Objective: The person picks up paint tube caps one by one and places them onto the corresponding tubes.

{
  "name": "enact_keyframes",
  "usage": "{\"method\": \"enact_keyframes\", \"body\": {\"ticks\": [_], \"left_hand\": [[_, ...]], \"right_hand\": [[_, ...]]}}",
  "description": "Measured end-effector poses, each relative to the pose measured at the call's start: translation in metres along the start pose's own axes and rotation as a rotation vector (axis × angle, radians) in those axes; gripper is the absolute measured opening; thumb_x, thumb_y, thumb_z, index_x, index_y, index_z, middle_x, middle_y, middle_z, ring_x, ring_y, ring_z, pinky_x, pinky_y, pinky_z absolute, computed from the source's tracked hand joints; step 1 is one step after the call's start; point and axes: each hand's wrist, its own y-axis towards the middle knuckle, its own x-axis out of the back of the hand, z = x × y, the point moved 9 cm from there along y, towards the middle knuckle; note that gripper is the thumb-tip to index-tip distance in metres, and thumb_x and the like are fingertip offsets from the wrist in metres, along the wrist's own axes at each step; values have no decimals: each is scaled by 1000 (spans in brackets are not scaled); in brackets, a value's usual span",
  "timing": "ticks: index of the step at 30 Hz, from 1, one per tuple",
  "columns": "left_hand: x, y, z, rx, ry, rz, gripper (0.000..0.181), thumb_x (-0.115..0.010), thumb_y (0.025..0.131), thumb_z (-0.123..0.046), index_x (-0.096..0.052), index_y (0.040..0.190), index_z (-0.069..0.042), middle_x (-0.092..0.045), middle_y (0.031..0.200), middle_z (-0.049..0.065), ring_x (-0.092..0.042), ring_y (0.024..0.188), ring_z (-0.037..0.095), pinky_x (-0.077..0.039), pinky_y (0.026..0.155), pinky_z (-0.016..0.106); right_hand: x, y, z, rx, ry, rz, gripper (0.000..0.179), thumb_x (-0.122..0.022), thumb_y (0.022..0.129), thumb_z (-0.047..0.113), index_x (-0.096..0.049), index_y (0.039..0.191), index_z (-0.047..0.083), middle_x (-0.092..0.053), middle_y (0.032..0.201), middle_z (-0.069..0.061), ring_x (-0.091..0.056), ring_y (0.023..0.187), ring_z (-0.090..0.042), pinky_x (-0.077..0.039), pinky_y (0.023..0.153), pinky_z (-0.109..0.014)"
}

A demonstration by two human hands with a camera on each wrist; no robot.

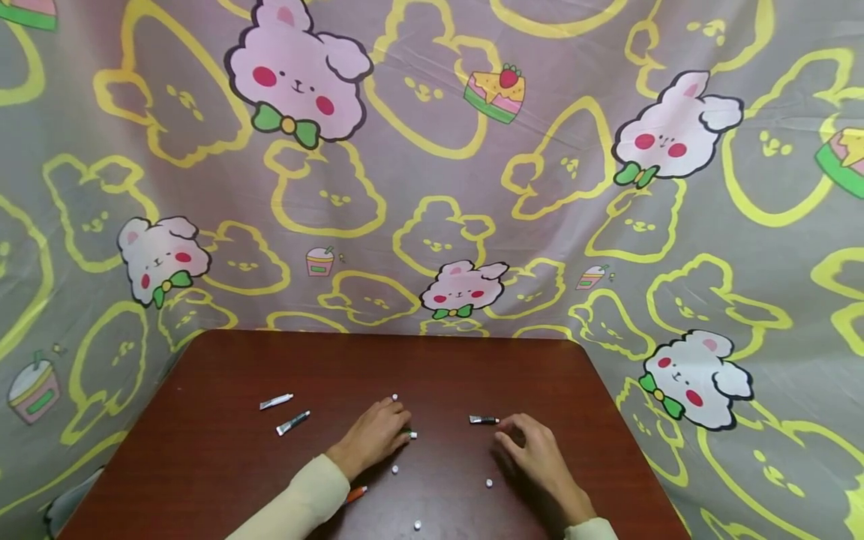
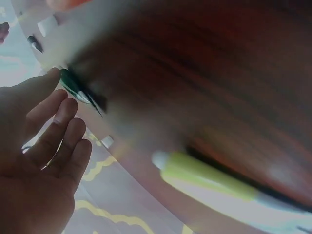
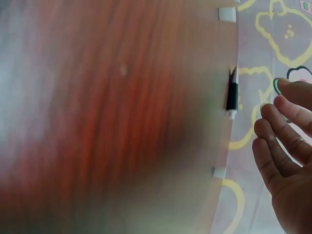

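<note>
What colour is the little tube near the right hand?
Black with a white cap; the tube shows best in the right wrist view.

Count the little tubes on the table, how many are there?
5 show: a white tube and a dark tube far left, a green tube under the left hand, a black tube before the right hand, an orange tube by the left sleeve. More may be hidden.

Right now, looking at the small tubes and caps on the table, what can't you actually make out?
- Green tube: head view, mostly hidden under the left hand; whether it is gripped is unclear.
- Orange tube: head view, partly hidden behind the left sleeve.
- Black tube: too small to read any label; right hand lies near it, contact unclear.
- Yellow-green object: left wrist view, blurred and cut off by the edge.
- White caps: too small for detail.
</note>
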Motion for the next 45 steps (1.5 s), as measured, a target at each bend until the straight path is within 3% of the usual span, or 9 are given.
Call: {"method": "enact_keyframes", "body": {"ticks": [4,11,18,29,34,38,45], "left_hand": [[-2,9,-6,-7,7,-8,25,-91,85,-29,-73,93,-15,-72,95,0,-68,94,21,-59,91,38],[-7,28,-16,-21,4,-17,25,-91,84,-31,-73,95,-17,-71,94,-3,-62,88,18,-54,84,32],[-14,47,-23,8,-28,51,20,-87,91,-32,-75,99,-18,-72,98,-4,-63,92,16,-55,84,31],[-16,69,-34,-5,-28,2,23,-89,89,-33,-78,102,-17,-75,99,-4,-65,92,16,-56,81,31],[-19,81,-38,14,-32,32,23,-88,90,-34,-79,105,-18,-76,102,-4,-66,95,16,-55,82,30],[-25,87,-40,32,-27,60,23,-87,91,-35,-79,105,-20,-76,104,-5,-66,97,15,-55,84,29],[-31,91,-43,36,-26,56,24,-87,90,-36,-79,105,-20,-75,103,-5,-66,96,15,-55,83,29]], "right_hand": [[5,0,-4,-6,-8,-9,21,-94,82,8,-78,94,14,-72,88,14,-64,78,-1,-55,69,-25],[13,0,-11,-14,-49,-20,22,-94,82,9,-77,93,16,-72,87,11,-68,76,-9,-56,69,-28],[17,-1,-20,-60,-52,-5,22,-94,82,9,-76,93,17,-71,88,11,-68,76,-10,-56,69,-30],[24,-5,-33,-72,-126,-3,23,-95,81,13,-77,93,20,-70,89,16,-65,80,-5,-54,73,-33],[28,-7,-41,-75,-146,-10,22,-95,81,13,-78,94,20,-71,88,14,-63,78,-5,-52,71,-32],[29,-8,-48,-107,-152,9,22,-95,81,14,-78,93,22,-69,87,15,-60,76,-2,-51,70,-30],[29,-8,-54,-140,-144,39,21,-94,82,15,-78,95,22,-68,86,16,-63,77,-6,-51,70,-31]]}}
